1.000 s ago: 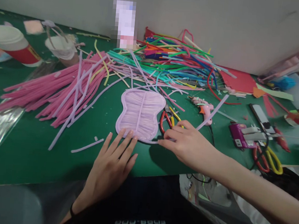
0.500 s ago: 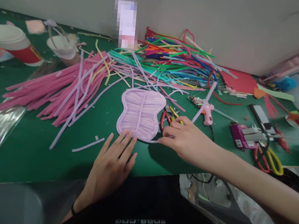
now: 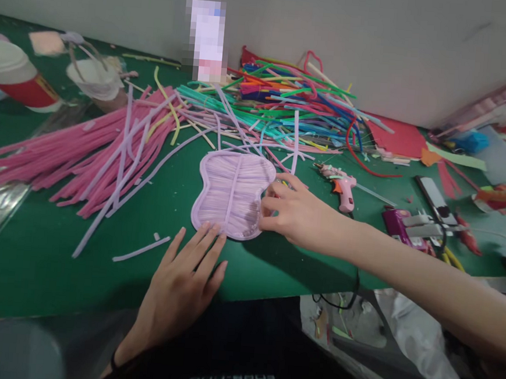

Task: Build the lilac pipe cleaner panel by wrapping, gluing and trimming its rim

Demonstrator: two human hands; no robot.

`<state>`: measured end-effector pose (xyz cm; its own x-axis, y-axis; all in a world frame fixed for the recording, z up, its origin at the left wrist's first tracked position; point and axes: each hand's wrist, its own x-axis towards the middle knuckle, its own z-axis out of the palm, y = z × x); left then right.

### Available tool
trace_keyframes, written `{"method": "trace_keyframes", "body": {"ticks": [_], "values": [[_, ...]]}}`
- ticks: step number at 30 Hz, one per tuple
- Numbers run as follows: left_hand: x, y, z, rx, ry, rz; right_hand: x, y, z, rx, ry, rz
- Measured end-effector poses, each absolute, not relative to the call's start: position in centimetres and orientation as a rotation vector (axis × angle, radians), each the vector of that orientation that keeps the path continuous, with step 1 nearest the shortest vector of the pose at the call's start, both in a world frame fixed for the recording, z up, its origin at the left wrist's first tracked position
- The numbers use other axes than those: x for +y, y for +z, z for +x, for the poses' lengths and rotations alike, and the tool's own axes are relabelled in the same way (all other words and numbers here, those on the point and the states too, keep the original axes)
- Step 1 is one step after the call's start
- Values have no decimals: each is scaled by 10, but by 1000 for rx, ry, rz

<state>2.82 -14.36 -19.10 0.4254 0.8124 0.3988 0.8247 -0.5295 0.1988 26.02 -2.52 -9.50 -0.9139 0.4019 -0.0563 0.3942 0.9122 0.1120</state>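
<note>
A lilac butterfly-like shape (image 3: 218, 181), made of rows of pipe cleaners with a centre strip and a rim, lies flat on the green table (image 3: 148, 298). My left hand (image 3: 189, 272) rests flat, fingers stretched out, its fingertips on the shape's lower edge. At the right edge, my right hand (image 3: 292, 213) is closed in a pinch on a lilac pipe cleaner (image 3: 296, 137), whose free end sticks up beyond the fingers. The fingertips and the gripped part are partly hidden. Pliers behind this hand are almost wholly covered.
Pink pipe cleaners (image 3: 63, 151) lie in a bundle at left, with a mixed-colour pile (image 3: 287, 93) at the back. A pink glue gun (image 3: 344, 191) and a purple power adapter (image 3: 397, 224) are at right. A lidded cup (image 3: 20, 78) stands far left. A blurred screen (image 3: 207, 37) leans at the back.
My right hand has moved up and left along the shape's right edge, bringing the pipe cleaner against it. The free end now points more upright. My left hand stays on the lower edge.
</note>
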Motion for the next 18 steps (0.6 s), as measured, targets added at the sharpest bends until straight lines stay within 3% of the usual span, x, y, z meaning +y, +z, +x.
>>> {"method": "trace_keyframes", "body": {"ticks": [18], "values": [[-143,-190,29,-1514,-708,-2647,-18,-83,239,2806,180,552]]}}
